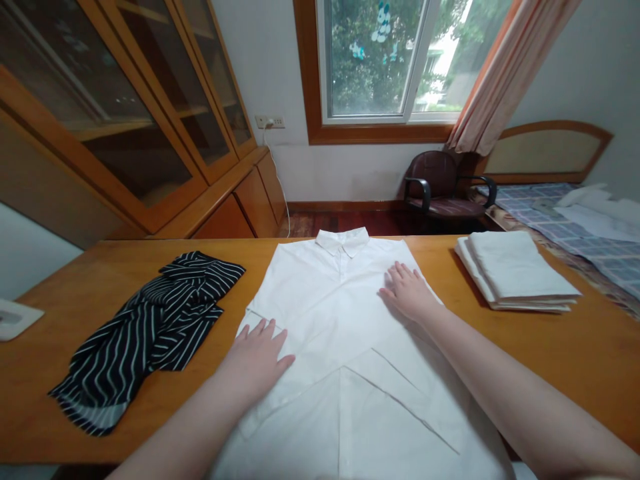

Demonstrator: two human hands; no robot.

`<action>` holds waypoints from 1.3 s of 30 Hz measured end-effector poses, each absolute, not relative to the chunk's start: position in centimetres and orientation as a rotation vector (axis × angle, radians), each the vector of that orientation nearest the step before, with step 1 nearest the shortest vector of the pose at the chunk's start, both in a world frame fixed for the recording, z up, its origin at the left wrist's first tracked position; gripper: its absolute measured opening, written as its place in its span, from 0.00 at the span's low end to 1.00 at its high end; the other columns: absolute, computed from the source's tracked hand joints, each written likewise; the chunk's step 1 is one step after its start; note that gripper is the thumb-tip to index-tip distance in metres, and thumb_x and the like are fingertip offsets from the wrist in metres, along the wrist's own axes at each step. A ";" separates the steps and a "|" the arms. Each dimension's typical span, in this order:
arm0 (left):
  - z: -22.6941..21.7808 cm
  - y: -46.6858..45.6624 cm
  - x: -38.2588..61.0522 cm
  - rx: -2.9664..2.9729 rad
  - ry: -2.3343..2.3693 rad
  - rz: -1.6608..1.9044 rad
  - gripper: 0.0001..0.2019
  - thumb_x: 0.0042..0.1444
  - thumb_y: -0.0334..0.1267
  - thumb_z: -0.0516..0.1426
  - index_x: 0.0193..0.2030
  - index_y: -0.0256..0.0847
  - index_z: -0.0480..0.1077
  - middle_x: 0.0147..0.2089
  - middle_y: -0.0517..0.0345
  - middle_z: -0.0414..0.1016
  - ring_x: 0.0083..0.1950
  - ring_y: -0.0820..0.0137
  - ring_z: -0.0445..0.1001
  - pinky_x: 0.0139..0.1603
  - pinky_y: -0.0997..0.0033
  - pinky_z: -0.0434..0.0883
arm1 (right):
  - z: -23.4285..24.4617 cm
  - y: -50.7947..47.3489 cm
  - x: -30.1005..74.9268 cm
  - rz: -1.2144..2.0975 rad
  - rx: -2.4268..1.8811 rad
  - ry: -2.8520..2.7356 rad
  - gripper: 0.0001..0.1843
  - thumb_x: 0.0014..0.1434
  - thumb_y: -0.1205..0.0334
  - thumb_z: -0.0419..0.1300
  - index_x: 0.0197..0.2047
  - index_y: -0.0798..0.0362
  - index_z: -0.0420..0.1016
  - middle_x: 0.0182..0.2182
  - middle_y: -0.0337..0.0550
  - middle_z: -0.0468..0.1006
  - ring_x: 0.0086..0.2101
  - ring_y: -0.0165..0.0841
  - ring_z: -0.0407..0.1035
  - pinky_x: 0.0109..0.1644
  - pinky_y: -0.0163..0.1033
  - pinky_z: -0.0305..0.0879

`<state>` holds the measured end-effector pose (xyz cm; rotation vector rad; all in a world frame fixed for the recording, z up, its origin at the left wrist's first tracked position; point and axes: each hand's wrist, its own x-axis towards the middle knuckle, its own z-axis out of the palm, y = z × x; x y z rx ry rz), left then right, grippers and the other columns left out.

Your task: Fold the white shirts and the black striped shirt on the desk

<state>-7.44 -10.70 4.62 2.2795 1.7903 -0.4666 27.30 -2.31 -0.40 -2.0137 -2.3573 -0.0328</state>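
Note:
A white collared shirt (320, 320) lies spread front side up on the wooden table, its collar at the far edge. Both sleeves appear folded in across its front, and the hem runs out of view at the bottom. My left hand (260, 353) rests flat on the shirt's left side, fingers spread. Farther up, on the right near the shoulder, my right hand (407, 290) also lies flat with its fingers apart. Neither hand grips the cloth.
A crumpled black-and-white striped garment (150, 327) lies on the table (30, 380) to the left. Folded white cloths (515, 270) are stacked at the right. Beyond the table stand a glass-fronted cabinet (200, 167), a dark armchair (435, 183) and a bed (580, 207).

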 end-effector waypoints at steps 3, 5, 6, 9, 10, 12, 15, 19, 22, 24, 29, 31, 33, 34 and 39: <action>4.3 -7.2 -5.0 2.377 1.644 -0.260 0.30 0.59 0.50 0.48 0.66 0.40 0.56 0.69 0.45 0.49 0.70 0.57 0.45 0.66 0.52 0.47 | -1.0 -1.7 24.8 0.134 -1.733 -2.523 0.39 0.62 0.40 0.42 0.67 0.58 0.51 0.67 0.55 0.44 0.65 0.44 0.38 0.65 0.51 0.41; 3.1 -4.9 -3.8 2.448 1.511 -0.082 0.30 0.62 0.49 0.44 0.68 0.43 0.49 0.72 0.50 0.39 0.71 0.61 0.38 0.67 0.55 0.46 | -1.5 -1.1 24.1 0.216 -1.700 -2.549 0.39 0.62 0.39 0.41 0.68 0.56 0.48 0.67 0.53 0.44 0.66 0.42 0.39 0.65 0.50 0.41; 2.3 -4.0 -3.4 2.459 1.494 -0.041 0.29 0.62 0.50 0.44 0.69 0.45 0.48 0.72 0.52 0.36 0.72 0.60 0.34 0.68 0.53 0.44 | -1.7 -0.8 24.0 0.231 -1.719 -2.544 0.39 0.62 0.39 0.40 0.68 0.55 0.47 0.67 0.51 0.45 0.65 0.41 0.39 0.65 0.50 0.40; 0.1 -2.3 -3.5 2.440 1.554 -0.055 0.30 0.62 0.50 0.44 0.69 0.47 0.45 0.72 0.53 0.36 0.71 0.58 0.34 0.67 0.47 0.40 | -2.2 0.3 25.2 0.197 -1.858 -2.472 0.38 0.62 0.38 0.38 0.69 0.51 0.46 0.68 0.47 0.45 0.65 0.41 0.39 0.66 0.51 0.39; -0.5 -2.1 -3.8 2.440 1.564 -0.067 0.29 0.62 0.50 0.43 0.69 0.47 0.45 0.72 0.53 0.37 0.71 0.58 0.35 0.67 0.47 0.40 | -2.3 0.7 25.8 0.178 -1.925 -2.430 0.38 0.62 0.38 0.37 0.69 0.51 0.46 0.68 0.47 0.44 0.65 0.41 0.40 0.66 0.51 0.39; -1.1 -1.8 -4.6 2.457 1.570 -0.062 0.29 0.63 0.50 0.42 0.69 0.47 0.45 0.72 0.55 0.39 0.71 0.60 0.37 0.67 0.49 0.41 | -2.4 1.7 27.3 0.136 -2.056 -2.338 0.39 0.62 0.38 0.38 0.69 0.52 0.45 0.68 0.48 0.44 0.65 0.41 0.40 0.66 0.50 0.39; -1.2 -1.7 -5.6 2.463 1.602 -0.028 0.28 0.64 0.49 0.41 0.69 0.47 0.47 0.72 0.55 0.40 0.71 0.62 0.40 0.68 0.52 0.44 | -2.6 3.4 29.2 0.102 -2.187 -2.234 0.41 0.61 0.37 0.38 0.69 0.55 0.44 0.67 0.50 0.45 0.65 0.41 0.40 0.66 0.47 0.38; -1.1 -1.5 -5.9 2.460 1.625 -0.010 0.28 0.63 0.49 0.41 0.69 0.46 0.47 0.71 0.56 0.41 0.71 0.62 0.40 0.68 0.53 0.44 | -2.8 5.4 30.7 0.126 -2.314 -2.095 0.43 0.60 0.35 0.36 0.69 0.56 0.43 0.68 0.49 0.44 0.65 0.40 0.40 0.66 0.49 0.39; -1.1 -1.5 -5.9 2.459 1.622 -0.010 0.28 0.63 0.49 0.42 0.69 0.46 0.47 0.71 0.55 0.41 0.71 0.63 0.40 0.68 0.53 0.44 | -2.7 6.5 31.6 0.144 -2.388 -2.000 0.43 0.60 0.36 0.35 0.69 0.55 0.42 0.68 0.49 0.44 0.65 0.41 0.41 0.65 0.51 0.39; -1.1 -1.5 -6.0 2.455 1.609 -0.013 0.28 0.63 0.49 0.42 0.69 0.46 0.47 0.72 0.55 0.41 0.71 0.63 0.40 0.68 0.54 0.44 | -2.7 7.1 32.2 0.151 -2.423 -1.938 0.43 0.60 0.36 0.35 0.70 0.56 0.41 0.68 0.49 0.45 0.65 0.41 0.41 0.65 0.51 0.40; -1.0 -1.4 -6.2 2.431 1.593 -0.010 0.29 0.63 0.49 0.42 0.69 0.46 0.47 0.72 0.55 0.41 0.71 0.63 0.38 0.68 0.54 0.43 | -2.8 8.0 33.0 0.139 -2.430 -1.820 0.42 0.60 0.38 0.38 0.68 0.59 0.47 0.66 0.52 0.50 0.64 0.43 0.44 0.65 0.53 0.41; -1.0 -1.3 -6.2 2.424 1.586 -0.004 0.29 0.63 0.49 0.42 0.69 0.46 0.47 0.72 0.55 0.40 0.71 0.64 0.38 0.68 0.54 0.42 | -2.7 7.9 32.8 0.067 -2.444 -1.699 0.42 0.60 0.40 0.39 0.66 0.63 0.52 0.64 0.58 0.55 0.62 0.46 0.49 0.63 0.53 0.45; -0.9 -1.3 -6.2 2.415 1.581 -0.003 0.29 0.63 0.49 0.42 0.69 0.46 0.47 0.72 0.56 0.40 0.71 0.64 0.38 0.68 0.54 0.42 | -2.6 7.6 32.5 -0.059 -2.414 -1.618 0.40 0.61 0.43 0.39 0.65 0.66 0.54 0.62 0.62 0.58 0.60 0.48 0.53 0.61 0.53 0.49; -0.9 -1.3 -6.2 2.411 1.580 -0.002 0.29 0.62 0.50 0.42 0.69 0.46 0.47 0.72 0.56 0.40 0.71 0.64 0.38 0.68 0.54 0.42 | -2.5 7.5 32.3 -0.116 -2.356 -1.663 0.38 0.62 0.44 0.40 0.64 0.65 0.55 0.62 0.62 0.58 0.60 0.48 0.53 0.61 0.53 0.49; -0.8 -1.3 -6.4 2.393 1.562 -0.001 0.29 0.62 0.50 0.43 0.69 0.46 0.47 0.72 0.56 0.40 0.72 0.64 0.37 0.68 0.55 0.41 | -2.3 7.6 32.4 -0.054 -2.231 -2.008 0.31 0.63 0.42 0.40 0.64 0.44 0.59 0.67 0.46 0.50 0.64 0.47 0.43 0.62 0.58 0.41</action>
